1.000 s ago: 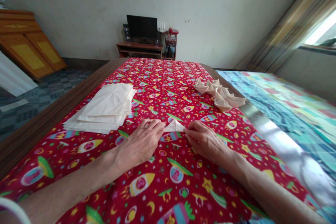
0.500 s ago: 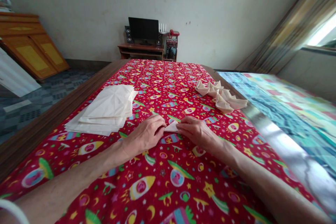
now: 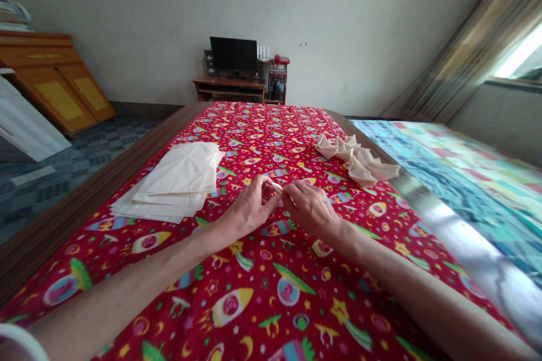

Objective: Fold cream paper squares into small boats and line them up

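Between my two hands is a small folded piece of cream paper, mostly hidden by the fingers. My left hand pinches its left end, thumb below and fingers above. At its right end my right hand is closed, fingertips curled against the paper. A stack of flat cream sheets with crease lines lies to the left of my left hand. Several folded, pointed cream paper shapes sit in a cluster beyond my right hand, near the table's right side.
A red patterned cloth covers the table, whose brown wooden edge shows on the left. A bed with a checkered blue cover stands on the right. At the far wall are a monitor and desk.
The folded paper has been lifted off the cloth and tilted; it showed as a flat white triangle before. Both hands have rotated and come closer together. The view has tipped slightly.
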A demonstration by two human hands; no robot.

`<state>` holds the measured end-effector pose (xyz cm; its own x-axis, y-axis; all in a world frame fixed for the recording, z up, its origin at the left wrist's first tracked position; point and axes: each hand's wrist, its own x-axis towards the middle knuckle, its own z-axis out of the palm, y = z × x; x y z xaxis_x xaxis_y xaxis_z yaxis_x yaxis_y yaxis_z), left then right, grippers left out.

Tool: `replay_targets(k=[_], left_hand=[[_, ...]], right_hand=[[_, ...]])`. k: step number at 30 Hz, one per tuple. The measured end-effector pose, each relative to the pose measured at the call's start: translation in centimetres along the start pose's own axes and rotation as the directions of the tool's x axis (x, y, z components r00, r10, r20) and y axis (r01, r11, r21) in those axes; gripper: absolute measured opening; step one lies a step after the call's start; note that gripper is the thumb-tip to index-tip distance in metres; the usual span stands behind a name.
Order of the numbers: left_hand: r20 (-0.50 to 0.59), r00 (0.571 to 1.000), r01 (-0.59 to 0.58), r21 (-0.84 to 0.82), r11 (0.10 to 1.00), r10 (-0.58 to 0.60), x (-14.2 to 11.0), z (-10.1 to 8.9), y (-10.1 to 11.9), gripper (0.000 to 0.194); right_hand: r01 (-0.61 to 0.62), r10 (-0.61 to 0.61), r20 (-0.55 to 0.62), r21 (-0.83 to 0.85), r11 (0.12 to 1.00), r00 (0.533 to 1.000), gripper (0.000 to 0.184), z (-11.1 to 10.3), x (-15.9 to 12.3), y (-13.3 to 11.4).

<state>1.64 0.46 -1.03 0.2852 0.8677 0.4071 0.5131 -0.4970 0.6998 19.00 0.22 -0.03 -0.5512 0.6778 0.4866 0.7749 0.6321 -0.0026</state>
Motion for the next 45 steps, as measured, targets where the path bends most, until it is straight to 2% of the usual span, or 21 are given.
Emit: replay_targets(k=[2,6,9,11,16,23,26,30,35,38,41,45], left_hand=[[-0.046,0.999,-0.017,-0.030,0.999,0.016,0.9,0.6,-0.2,0.022],[-0.106,0.992,-0.067,0.069,0.995,0.074,2.1,1.7,-0.7,0.020],[-0.100,0.983,-0.137,0.162,0.977,0.155,2.2,2.2,-0.8,0.020],[-0.091,0.978,-0.165,0.209,0.964,0.187,2.1,2.3,-0.8,0.016],[-0.106,0.976,-0.164,0.216,0.962,0.190,2.2,2.2,-0.8,0.011],[-0.035,0.987,-0.149,0.178,0.973,0.158,2.3,2.4,-1.2,0.014],[-0.061,0.984,-0.152,0.186,0.971,0.166,2.3,2.7,-1.6,0.013],[-0.087,0.980,-0.159,0.189,0.969,0.177,2.4,2.9,-1.9,0.012],[-0.027,0.983,-0.174,0.172,0.970,0.181,2.3,2.4,-1.7,0.029],[0.014,0.982,-0.186,0.215,0.959,0.187,2.2,2.0,-1.6,0.033],[0.068,0.977,-0.214,0.281,0.936,0.203,2.0,1.8,-1.4,0.027],[0.147,0.971,-0.231,0.371,0.899,0.188,1.7,1.3,-0.9,0.023]], right_hand=[[-0.077,0.087,-0.077,0.124,0.989,0.993,0.019,0.8,0.6,0.3],[-0.163,0.221,-0.134,0.352,0.922,0.966,0.014,1.9,0.8,0.7],[-0.185,0.258,-0.137,0.400,0.898,0.956,0.011,1.9,0.5,0.7],[-0.165,0.237,-0.135,0.405,0.899,0.962,0.008,1.7,0.3,0.5],[-0.160,0.218,-0.120,0.368,0.916,0.969,0.009,1.4,0.6,0.2],[-0.222,0.269,-0.080,0.369,0.903,0.960,0.011,2.3,0.8,0.9],[-0.253,0.301,-0.104,0.330,0.910,0.948,0.013,2.7,0.8,1.2],[-0.301,0.341,-0.071,0.322,0.897,0.938,0.015,2.8,0.8,1.3],[-0.377,0.390,0.004,0.259,0.889,0.921,0.018,2.4,0.4,2.0],[-0.321,0.323,0.025,0.203,0.925,0.946,0.016,2.2,0.1,2.3],[-0.246,0.242,0.056,0.095,0.964,0.969,0.025,1.8,-0.2,2.3],[-0.144,0.153,0.135,-0.072,0.987,0.979,0.025,0.9,-0.5,2.2]])
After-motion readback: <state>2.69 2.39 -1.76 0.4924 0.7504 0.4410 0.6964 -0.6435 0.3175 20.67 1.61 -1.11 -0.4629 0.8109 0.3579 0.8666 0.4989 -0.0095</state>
